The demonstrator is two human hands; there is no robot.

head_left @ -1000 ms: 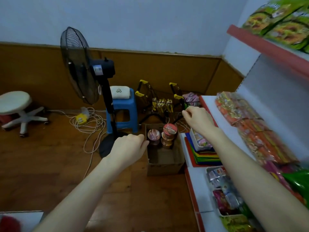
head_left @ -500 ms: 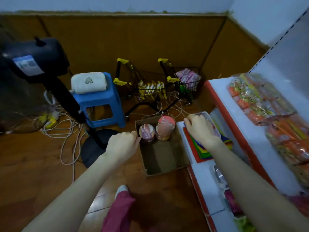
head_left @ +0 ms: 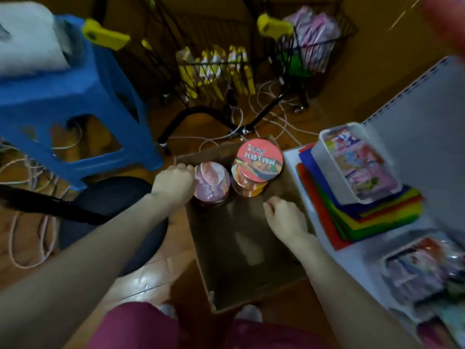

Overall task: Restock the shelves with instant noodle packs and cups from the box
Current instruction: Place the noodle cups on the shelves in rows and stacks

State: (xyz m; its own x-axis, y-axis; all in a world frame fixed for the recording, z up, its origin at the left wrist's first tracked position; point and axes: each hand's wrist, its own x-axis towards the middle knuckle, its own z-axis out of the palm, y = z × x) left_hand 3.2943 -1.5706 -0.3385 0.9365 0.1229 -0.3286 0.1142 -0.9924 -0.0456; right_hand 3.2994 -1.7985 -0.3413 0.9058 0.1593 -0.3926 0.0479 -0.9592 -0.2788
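Your right hand has dropped over the brown cardboard box, nearly emptied.
Right: slack, empty. Your left hand curls beside the pink-lidded noodle cup, grasp unclear.

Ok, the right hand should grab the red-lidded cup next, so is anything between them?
Nothing visible does. The right hand is at the box's right wall, and only open box space lies between it and the red-lidded cup.
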